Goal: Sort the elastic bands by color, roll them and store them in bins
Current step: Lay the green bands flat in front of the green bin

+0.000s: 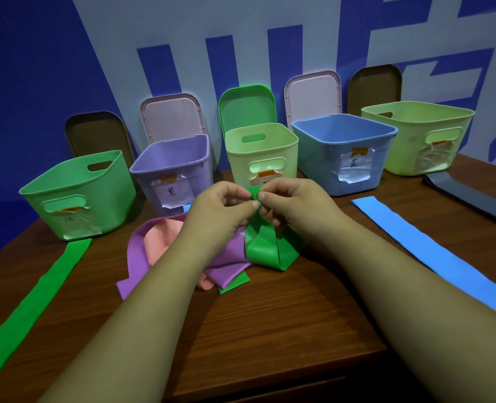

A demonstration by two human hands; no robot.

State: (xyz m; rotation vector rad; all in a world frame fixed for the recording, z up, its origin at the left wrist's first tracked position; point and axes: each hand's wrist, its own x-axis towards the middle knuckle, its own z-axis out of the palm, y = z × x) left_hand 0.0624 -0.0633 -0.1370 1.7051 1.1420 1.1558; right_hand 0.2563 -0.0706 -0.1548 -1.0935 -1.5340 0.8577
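Note:
My left hand [217, 206] and my right hand [291, 203] meet above the table's middle and together pinch the folded end of a green band [265, 247]. The rest of that band hangs down in loops onto a heap of a purple band [137, 257] and a pink band [159, 238]. Another green band [34, 298] lies flat at the left, in front of the green bin [78, 196]. A blue band [432, 257] lies flat at the right, before the blue bin [342, 152]. A dark grey band [470, 196] lies at the far right.
Five open bins stand in a row along the back: green, purple [171, 167], pale yellow-green [262, 152], blue, and a larger pale yellow-green one [418, 135]. Lids lean on the blue-and-white wall behind them. The wooden table's [270, 321] front edge is near me.

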